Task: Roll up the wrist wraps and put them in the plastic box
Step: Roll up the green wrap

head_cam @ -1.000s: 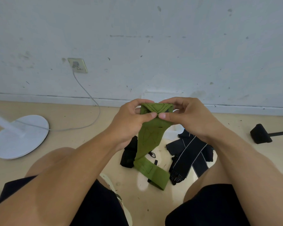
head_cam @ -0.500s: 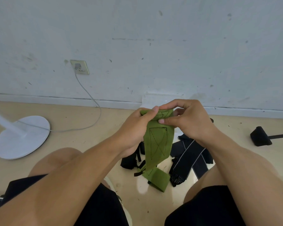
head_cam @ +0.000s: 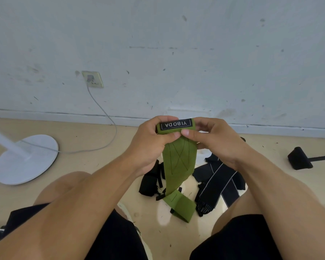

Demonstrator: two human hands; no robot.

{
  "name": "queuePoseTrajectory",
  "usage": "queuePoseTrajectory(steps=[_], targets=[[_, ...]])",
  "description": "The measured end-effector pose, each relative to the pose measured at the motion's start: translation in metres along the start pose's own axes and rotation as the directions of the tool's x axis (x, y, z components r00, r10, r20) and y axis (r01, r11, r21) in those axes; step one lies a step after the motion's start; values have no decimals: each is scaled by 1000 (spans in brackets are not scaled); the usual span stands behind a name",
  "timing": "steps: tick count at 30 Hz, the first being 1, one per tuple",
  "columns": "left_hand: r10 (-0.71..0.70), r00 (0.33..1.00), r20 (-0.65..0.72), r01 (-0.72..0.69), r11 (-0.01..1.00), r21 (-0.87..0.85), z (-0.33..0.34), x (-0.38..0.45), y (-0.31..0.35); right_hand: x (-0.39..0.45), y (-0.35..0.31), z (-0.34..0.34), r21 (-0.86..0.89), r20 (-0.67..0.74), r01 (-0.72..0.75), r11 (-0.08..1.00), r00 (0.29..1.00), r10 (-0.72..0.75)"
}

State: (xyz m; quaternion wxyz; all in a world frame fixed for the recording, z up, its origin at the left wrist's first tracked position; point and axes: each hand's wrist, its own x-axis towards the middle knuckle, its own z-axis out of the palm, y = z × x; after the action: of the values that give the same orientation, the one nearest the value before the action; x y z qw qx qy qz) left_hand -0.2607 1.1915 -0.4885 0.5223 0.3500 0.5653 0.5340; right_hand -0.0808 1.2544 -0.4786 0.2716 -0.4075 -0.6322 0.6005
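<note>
I hold a green wrist wrap (head_cam: 178, 162) in front of me with both hands. Its top end is rolled into a small coil with a black label facing me. My left hand (head_cam: 150, 145) grips the coil's left side and my right hand (head_cam: 212, 141) its right side, thumbs meeting on the front. The loose tail hangs down and its end lies folded on the floor. A black wrap with white stripes (head_cam: 219, 184) lies on the floor to the right, and a plain black wrap (head_cam: 150, 182) to the left. A bit of a clear plastic box (head_cam: 203, 152) shows behind my right hand, mostly hidden.
I sit on a beige floor facing a scuffed white wall. A white round fan base (head_cam: 24, 160) stands at the left, its cable (head_cam: 105, 117) running to a wall socket (head_cam: 92, 79). A black padded handle (head_cam: 299, 160) lies at the right. My knees flank the wraps.
The coil at the top has grown and turned, so the black label now faces me. The hanging tail has become shorter and its end has been pulled nearer along the floor.
</note>
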Motion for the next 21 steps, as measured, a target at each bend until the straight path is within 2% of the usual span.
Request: queuePoseTrajectory(steps=[6,14,21], targets=[[18,1000,-16,-18,1000,8,1,-1,3,1,1,-1,-75,-61,59,995,996,-63],[46,998,-33,-43,997,67,1,-2,0,-1,0,-2,-147,-28,93,985,995,-98],[-99,988,119,104,994,-35,1,-4,9,0,2,0,-131,-116,170,977,976,-185]])
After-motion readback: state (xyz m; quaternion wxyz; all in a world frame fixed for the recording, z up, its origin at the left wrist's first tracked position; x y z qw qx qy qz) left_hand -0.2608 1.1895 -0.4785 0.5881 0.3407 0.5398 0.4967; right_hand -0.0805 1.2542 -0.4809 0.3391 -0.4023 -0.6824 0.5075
